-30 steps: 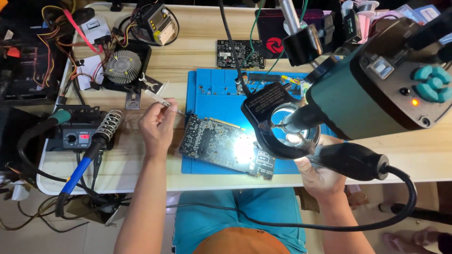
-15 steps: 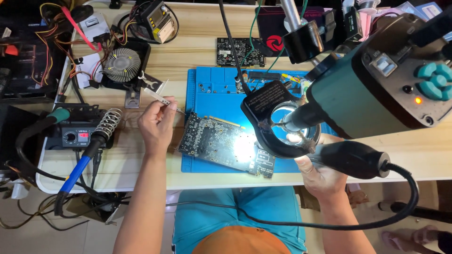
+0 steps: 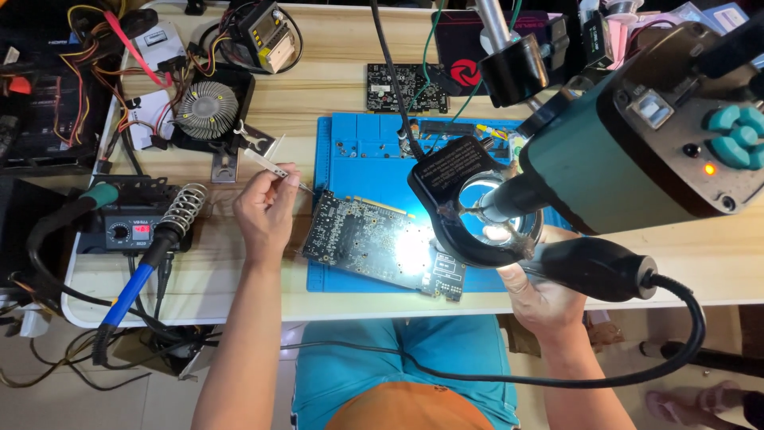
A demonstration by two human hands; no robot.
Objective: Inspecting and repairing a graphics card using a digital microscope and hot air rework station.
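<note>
Rework on the circuit board point(image 3: 374, 243) looks under way: the left hand point(image 3: 267, 211) pinches thin tweezers point(image 3: 274, 167) just left of the board on the blue mat point(image 3: 358, 151), while the right hand point(image 3: 541, 299) is wrapped around the black hot-air handle point(image 3: 597, 267). Next move likely needs the tweezer tips steadied over the lit patch. The ring lamp point(image 3: 469, 207) hides the nozzle tip, and glare washes out the parts.

Bright, even light with one hot spot of glare.

A ring lamp point(image 3: 485, 211) throws a white glare patch onto the circuit board point(image 3: 382, 243), washing out detail there. The worktop point(image 3: 334, 95) is evenly lit with soft, short shadows. The microscope point(image 3: 637, 143), close to the lens, looks large and slightly soft; the corners darken.
</note>
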